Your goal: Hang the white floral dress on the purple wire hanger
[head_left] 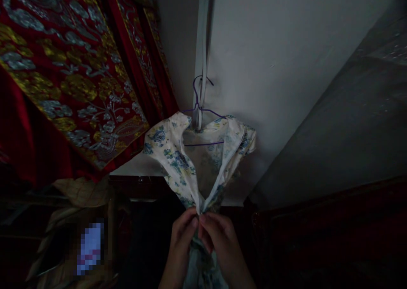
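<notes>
A white dress with blue, green and yellow flowers (179, 161) hangs on a thin purple hanger (197, 96). Its front gapes in a deep V, edged on the right by a pale strip like zipper tape (226, 164). At the bottom of the V, my left hand (181, 234) pinches the left edge between thumb and fingers. Close against it, my right hand (220, 234) has its thumb and fingers closed on the opposite edge. Any zipper pull there is hidden by my fingertips. Below my hands the lower fabric (203, 272) hangs down between my wrists.
Red cloth embroidered in gold and silver (79, 85) hangs at the left. Behind the dress are a pale wall (260, 60) and a narrow strip (203, 38) by the hanger hook. A blurred pixelated patch (90, 248) lies lower left. The lower right is dark.
</notes>
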A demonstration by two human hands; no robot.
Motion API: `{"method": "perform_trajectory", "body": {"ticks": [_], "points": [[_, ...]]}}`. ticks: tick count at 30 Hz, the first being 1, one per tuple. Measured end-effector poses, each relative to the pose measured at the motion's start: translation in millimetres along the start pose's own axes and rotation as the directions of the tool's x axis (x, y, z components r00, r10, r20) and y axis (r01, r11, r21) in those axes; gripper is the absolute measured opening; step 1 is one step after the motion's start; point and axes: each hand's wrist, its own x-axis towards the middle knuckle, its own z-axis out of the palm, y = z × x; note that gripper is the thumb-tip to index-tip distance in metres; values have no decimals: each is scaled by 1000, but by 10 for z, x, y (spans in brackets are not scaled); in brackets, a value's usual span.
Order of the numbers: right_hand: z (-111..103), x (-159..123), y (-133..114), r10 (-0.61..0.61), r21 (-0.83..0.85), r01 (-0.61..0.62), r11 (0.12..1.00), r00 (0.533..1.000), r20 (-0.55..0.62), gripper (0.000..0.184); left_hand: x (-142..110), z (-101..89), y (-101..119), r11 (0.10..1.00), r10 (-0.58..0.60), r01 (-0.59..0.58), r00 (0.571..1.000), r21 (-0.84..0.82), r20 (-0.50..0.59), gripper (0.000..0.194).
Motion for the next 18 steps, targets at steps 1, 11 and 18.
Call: {"method": "perform_trajectory", "body": {"ticks": [1, 11, 18], "points": [[-2, -15, -5, 18, -1, -18, 1000, 1000, -7, 58, -18, 9, 15, 1000, 14, -14, 1000, 15, -6, 36], [49, 67, -131, 122, 20, -123, 992, 990, 67, 52, -56, -46, -21, 938, 206, -202, 978, 282, 14, 37], [106, 788, -1446, -124, 19, 123, 992, 990, 72, 27, -205, 150, -362, 878, 188, -206, 979, 432, 85, 34]]}}
